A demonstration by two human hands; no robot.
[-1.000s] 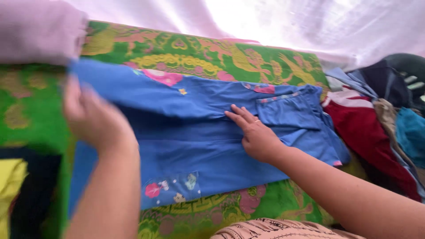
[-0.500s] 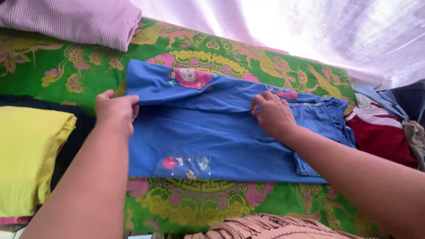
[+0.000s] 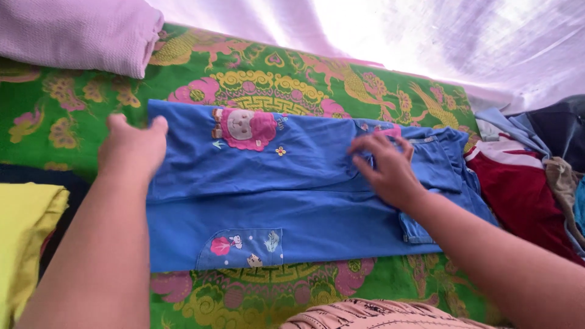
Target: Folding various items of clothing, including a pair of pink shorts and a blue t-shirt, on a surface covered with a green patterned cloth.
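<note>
Bright daylight thru the sheer white-lilac curtain [image 3: 463, 42] at top, blown out w/ glare. Colours vivid, shadows soft. Slight motion blur on right hand [image 3: 387, 167] fingers; pic edges a bit soft.
</note>
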